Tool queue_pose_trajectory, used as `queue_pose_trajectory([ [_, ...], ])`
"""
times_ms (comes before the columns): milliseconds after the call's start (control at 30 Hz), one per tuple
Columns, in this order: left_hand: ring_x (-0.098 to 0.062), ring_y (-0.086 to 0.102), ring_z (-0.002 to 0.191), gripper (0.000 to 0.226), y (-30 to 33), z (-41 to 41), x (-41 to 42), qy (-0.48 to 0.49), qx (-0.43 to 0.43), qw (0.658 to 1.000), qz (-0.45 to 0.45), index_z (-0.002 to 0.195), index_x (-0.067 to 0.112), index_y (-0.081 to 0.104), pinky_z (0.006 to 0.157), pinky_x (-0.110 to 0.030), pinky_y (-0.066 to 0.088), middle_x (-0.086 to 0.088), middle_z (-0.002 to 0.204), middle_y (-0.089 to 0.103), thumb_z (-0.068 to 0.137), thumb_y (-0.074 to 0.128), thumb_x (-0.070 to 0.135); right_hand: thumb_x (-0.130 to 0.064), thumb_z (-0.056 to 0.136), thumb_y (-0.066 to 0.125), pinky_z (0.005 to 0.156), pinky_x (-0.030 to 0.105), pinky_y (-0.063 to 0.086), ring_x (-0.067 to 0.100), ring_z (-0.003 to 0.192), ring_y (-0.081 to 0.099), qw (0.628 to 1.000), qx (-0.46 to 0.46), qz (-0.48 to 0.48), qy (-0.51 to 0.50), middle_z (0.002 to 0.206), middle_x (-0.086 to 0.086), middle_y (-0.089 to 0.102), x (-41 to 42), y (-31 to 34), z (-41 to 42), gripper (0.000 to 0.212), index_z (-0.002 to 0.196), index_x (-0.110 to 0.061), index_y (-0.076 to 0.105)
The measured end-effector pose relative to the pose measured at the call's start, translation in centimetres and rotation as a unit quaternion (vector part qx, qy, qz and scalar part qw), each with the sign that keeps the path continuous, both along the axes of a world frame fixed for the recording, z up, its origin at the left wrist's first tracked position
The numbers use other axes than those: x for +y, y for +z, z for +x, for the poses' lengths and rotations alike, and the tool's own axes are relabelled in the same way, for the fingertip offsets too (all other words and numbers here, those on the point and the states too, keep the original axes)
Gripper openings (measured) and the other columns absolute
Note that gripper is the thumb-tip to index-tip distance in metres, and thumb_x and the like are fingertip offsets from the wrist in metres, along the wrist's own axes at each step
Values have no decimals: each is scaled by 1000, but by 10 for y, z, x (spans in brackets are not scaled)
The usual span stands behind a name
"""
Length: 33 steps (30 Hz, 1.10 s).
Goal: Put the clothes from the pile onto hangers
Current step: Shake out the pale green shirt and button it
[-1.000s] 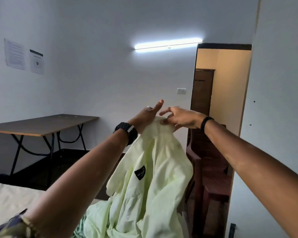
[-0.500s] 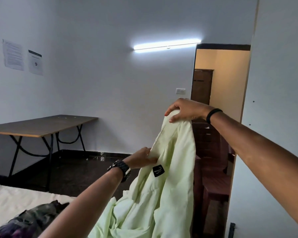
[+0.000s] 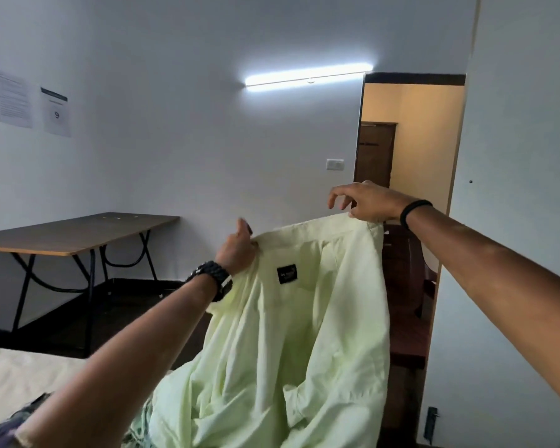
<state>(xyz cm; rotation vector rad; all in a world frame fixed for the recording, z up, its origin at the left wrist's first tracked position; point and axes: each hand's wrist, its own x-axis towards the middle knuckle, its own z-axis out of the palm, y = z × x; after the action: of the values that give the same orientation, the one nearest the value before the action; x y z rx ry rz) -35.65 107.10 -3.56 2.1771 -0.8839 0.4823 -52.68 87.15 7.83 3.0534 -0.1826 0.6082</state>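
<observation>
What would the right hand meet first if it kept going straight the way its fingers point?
The right hand, pinching the pale green shirt at its top edge, points leftward. That line looks free of objects up to the white wall; depth is unclear, and the left hand sits lower.

Left: open air above the table [image 3: 78, 232] — clear.
Right: wall [image 3: 514, 189] close; chairs [image 3: 404, 286], perhaps stacked, behind the shirt [image 3: 304, 334].

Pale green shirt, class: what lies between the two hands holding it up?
In the head view, the pale green shirt's collar edge stretches between the left hand and right hand, with a small black label just below it.
</observation>
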Motion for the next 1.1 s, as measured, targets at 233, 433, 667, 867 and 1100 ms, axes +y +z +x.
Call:
queue_pose_trajectory([
  [233,-28,53,74,33,78,-22,17,-63,-250,960,109,105,11,44,56,-30,33,-8,93,51,82,35,-12,5,83,40,84,30,50,22,93,61,996,-23,-35,-82,114,2,61,5,28,-10,46,85,-28,72],
  [433,-31,61,86,46,100,-27,2,-44,-195,976,82,124,23,57,72,-33,50,-14,108,63,86,43,3,5,88,40,82,41,45,43,104,56,963,-193,-119,-142,124,28,47,26,73,-13,19,97,4,57],
  [667,-31,65,95,33,94,-27,1,-3,-111,987,115,105,10,69,83,-32,51,-12,102,68,86,44,1,6,92,40,77,33,38,41,106,55,953,-211,-139,-169,121,26,48,36,90,-30,23,107,6,57],
  [867,-32,69,76,15,141,-41,5,-19,12,999,-31,89,-4,63,72,-35,58,-22,87,70,90,52,4,8,90,38,73,35,40,39,105,56,936,-218,-179,-211,116,23,53,36,84,-42,30,113,4,57],
  [1100,-8,70,84,38,217,-75,26,-321,193,917,-135,124,-10,50,72,-19,56,-14,113,63,88,60,-4,6,94,35,74,24,46,18,77,52,962,-116,218,-117,98,13,58,34,146,-64,25,100,7,59],
])
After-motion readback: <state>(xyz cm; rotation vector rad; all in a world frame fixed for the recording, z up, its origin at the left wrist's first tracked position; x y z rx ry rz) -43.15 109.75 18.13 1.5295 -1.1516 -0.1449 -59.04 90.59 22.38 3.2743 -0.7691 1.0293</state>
